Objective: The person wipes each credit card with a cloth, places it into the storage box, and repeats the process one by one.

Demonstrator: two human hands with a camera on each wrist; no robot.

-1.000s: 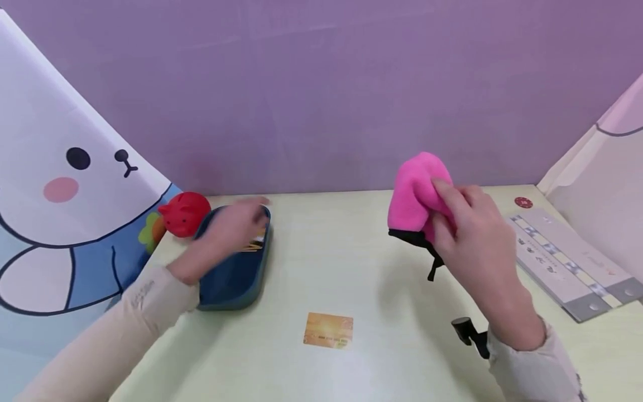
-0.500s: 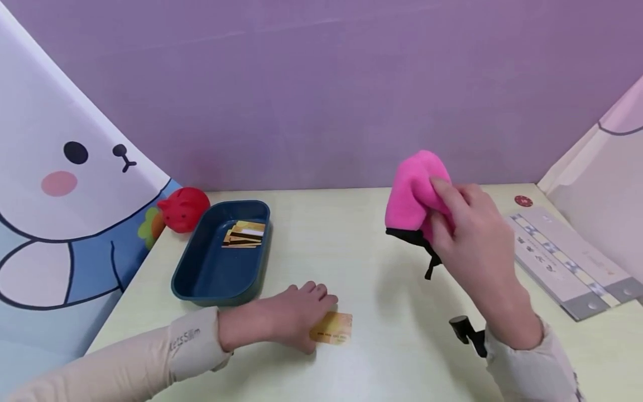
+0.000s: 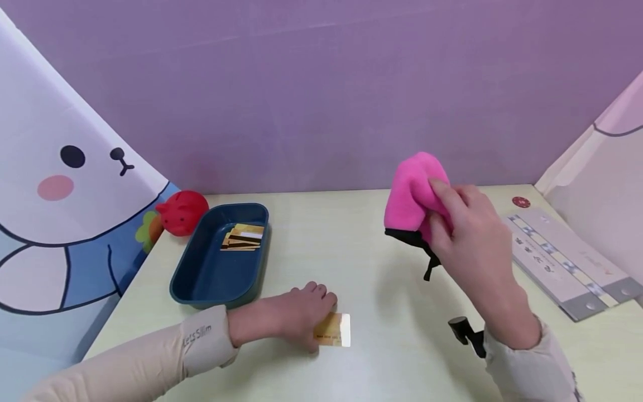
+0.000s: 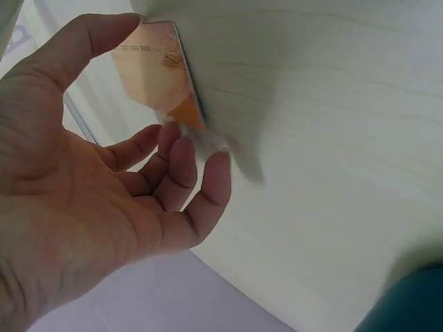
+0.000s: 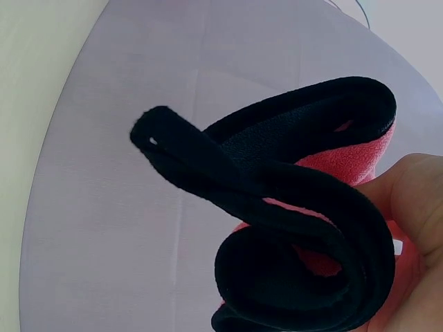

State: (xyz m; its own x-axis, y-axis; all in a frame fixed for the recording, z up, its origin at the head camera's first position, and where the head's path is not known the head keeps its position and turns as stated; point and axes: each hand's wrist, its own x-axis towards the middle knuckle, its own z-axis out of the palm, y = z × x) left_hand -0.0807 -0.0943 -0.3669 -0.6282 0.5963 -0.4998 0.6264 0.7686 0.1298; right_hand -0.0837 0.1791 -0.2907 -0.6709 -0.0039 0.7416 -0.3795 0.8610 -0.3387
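In the head view my left hand [image 3: 306,315] reaches down to a gold bank card [image 3: 332,332] at the front middle of the table. Thumb and fingers pinch the card's opposite edges, and the left wrist view has the card [image 4: 156,66] tilted, with one edge off the tabletop. My right hand [image 3: 474,234] grips a folded pink fleece cloth [image 3: 414,192] in the air over the table's right side. Black edging and a strap end with a small hole [image 5: 156,135] hang from the cloth; its full shape is hidden by the folds.
A dark blue tray [image 3: 206,279] at the left holds several gold cards [image 3: 243,237]. Behind it sits a red piggy bank [image 3: 182,213]. At the right lie a grey folder-like booklet [image 3: 562,262] and a red chip [image 3: 521,202]. A purple backdrop [image 3: 321,100] stands behind.
My left hand has come from over the tray to the gold card and taken its edges; the card now tilts and catches glare. The right hand with the pink cloth has hardly moved.
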